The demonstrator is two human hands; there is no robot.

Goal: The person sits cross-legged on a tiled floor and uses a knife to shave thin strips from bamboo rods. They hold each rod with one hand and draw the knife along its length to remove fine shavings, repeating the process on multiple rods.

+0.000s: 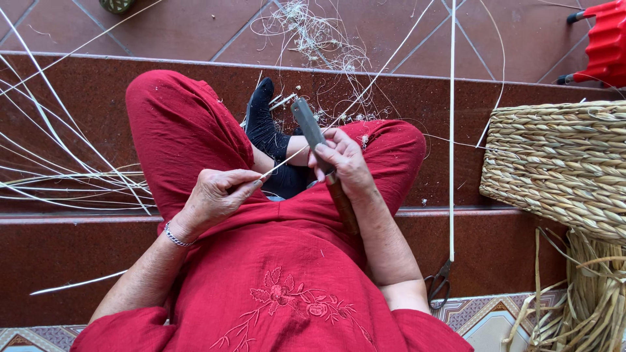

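Left hand (215,195) pinches a thin cane strip (365,88); right hand (345,163) grips a knife (312,133) against it

- The left hand (218,195) sits over the left thigh, fingers curled, thumb and forefinger pinched together at the tips.
- The right hand (343,163) is closed in a fist above the right knee, knuckles up.
- Both forearms are bare and angle inward from the elbows; the legs are crossed.

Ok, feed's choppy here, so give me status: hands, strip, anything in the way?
Left hand pinching strip. Right hand gripping knife, blade on strip. Shavings on floor, nothing blocking.
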